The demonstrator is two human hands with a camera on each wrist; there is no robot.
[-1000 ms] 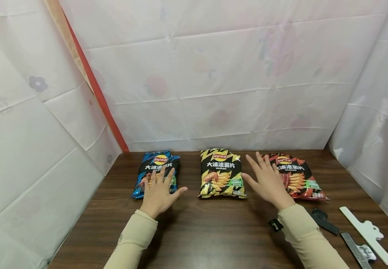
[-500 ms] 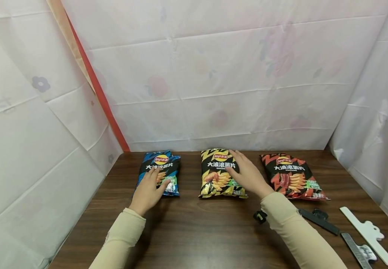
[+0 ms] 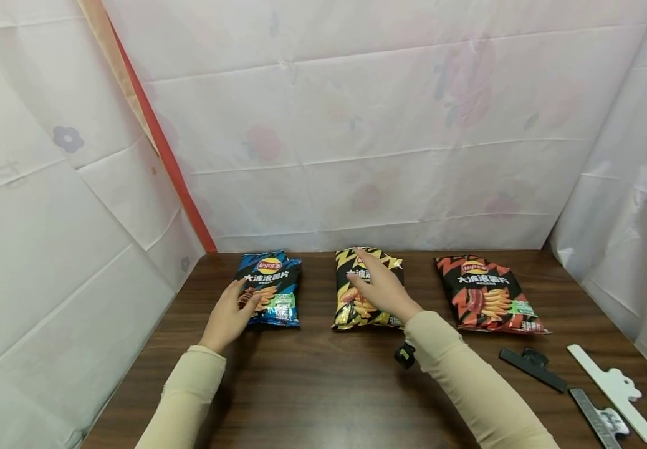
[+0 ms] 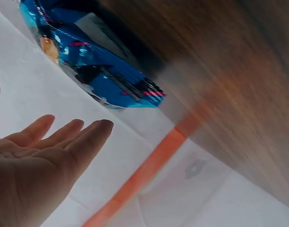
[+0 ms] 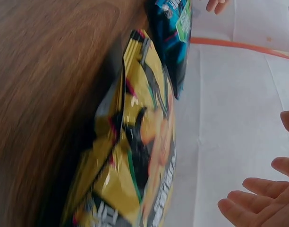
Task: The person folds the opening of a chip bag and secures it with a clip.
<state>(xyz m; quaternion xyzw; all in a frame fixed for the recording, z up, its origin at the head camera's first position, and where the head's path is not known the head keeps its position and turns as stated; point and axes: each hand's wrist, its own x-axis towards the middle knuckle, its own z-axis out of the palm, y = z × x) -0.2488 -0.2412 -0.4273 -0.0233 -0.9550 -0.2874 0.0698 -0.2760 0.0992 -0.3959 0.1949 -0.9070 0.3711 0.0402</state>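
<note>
A blue bag of potato chips [image 3: 278,293] lies at the left of the table's back. My left hand [image 3: 228,317] is over its left edge, and the left wrist view shows relaxed fingers [image 4: 90,142] with a gap to the bag. In the middle lies a yellow and black chip bag [image 3: 351,315]. Above it hovers my right hand [image 3: 382,288], fingers extended and holding nothing; the right wrist view has them apart from the yellow bag [image 5: 116,175]. Farther right, a red and black chip bag [image 3: 483,299] lies face up.
At the right front lie a black clip [image 3: 533,369], a long white clip [image 3: 609,386] and a grey clip [image 3: 593,415]. White patterned sheeting [image 3: 368,125] walls in the back and sides of the brown wooden table [image 3: 323,386]. A small black device [image 3: 404,355] sits at my right wrist.
My right hand has swept left, from beside the red bag to over the yellow one. The left hand has shifted left and nearer, to the blue bag's edge. The bags stay in place.
</note>
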